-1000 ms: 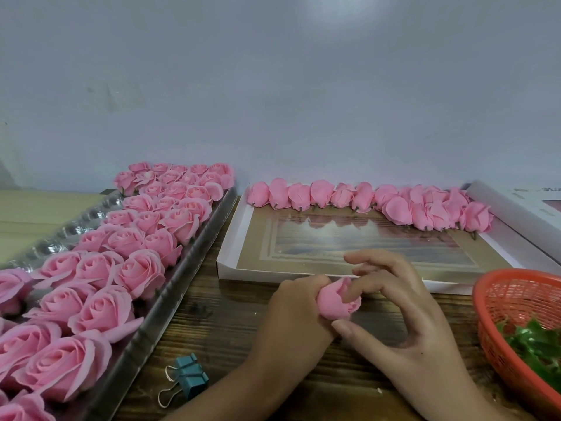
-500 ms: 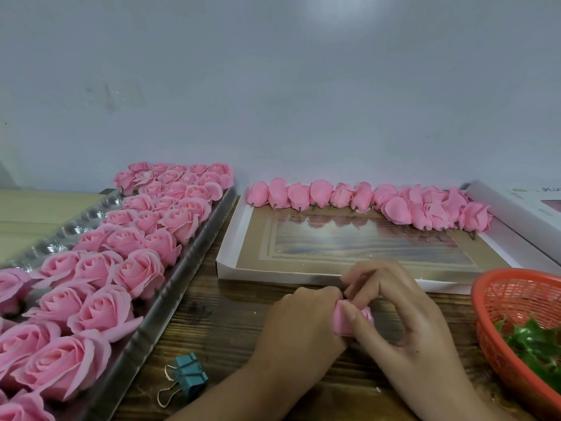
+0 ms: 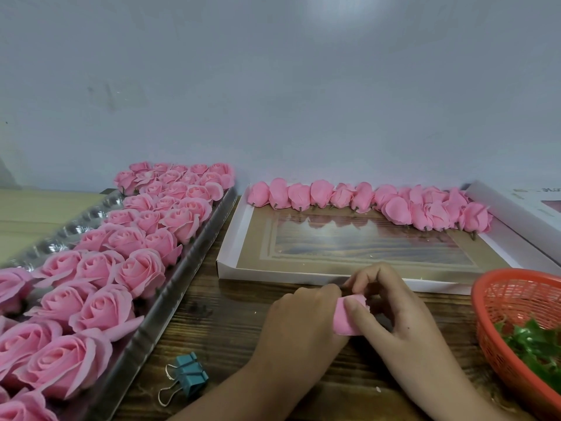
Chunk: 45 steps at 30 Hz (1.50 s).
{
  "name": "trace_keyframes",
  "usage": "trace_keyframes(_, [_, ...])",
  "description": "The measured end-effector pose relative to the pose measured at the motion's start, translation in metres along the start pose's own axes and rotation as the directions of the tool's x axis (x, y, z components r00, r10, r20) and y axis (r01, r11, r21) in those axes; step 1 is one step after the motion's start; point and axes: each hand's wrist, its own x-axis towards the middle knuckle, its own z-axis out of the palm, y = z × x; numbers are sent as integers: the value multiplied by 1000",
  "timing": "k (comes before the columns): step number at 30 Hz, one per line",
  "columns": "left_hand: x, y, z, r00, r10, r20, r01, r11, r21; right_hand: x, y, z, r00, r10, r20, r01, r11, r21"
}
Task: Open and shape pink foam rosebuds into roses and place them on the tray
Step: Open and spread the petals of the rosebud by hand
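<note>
A pink foam rosebud is held low over the wooden table between both hands. My left hand grips it from the left, and my right hand pinches its petals with thumb and fingers from the right. Most of the bud is hidden by the fingers. A silver tray on the left holds several opened pink roses in rows. Along the far edge of a shallow white box lies a row of closed pink rosebuds.
A teal binder clip lies on the table near my left forearm. An orange plastic basket with green leaves stands at the right. A white box lid leans at the far right. A grey wall rises behind.
Both hands have sunk lower towards the table with the bud. My right hand's fingers have closed in over the bud, which now shows less than before.
</note>
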Motion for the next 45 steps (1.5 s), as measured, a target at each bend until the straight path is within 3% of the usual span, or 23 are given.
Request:
trace_keyframes(5, [0, -1, -2, 1000, -17, 16, 18, 998, -60, -1, -3, 0, 998, 4, 59, -4, 1000, -13])
trace_keyframes(15, [-1, -6, -2, 999, -20, -26, 13, 969, -248, 2, -3, -1, 991, -118, 67, 123, 990, -69])
trace_keyframes(23, [4, -8, 2, 999, 27, 35, -2, 818, -575, 2, -7, -3, 953, -289, 90, 298, 950, -97])
trace_keyframes(29, [3, -7, 1, 994, -66, -86, 20, 893, -449, 0, -3, 1, 993, -115, 40, 116, 993, -31])
trace_keyframes(33, [3, -6, 0, 997, -12, -70, -14, 932, -361, 0, -2, 0, 988, -142, 62, 145, 989, -37])
trace_keyframes(41, [4, -7, 0, 1000, 13, 25, 4, 810, -586, 4, -5, -1, 959, -273, 76, 277, 960, -35])
trace_keyframes(45, [6, -8, -1, 1000, -1, 9, 6, 792, -611, 2, -7, -1, 952, -297, 70, 300, 953, -46])
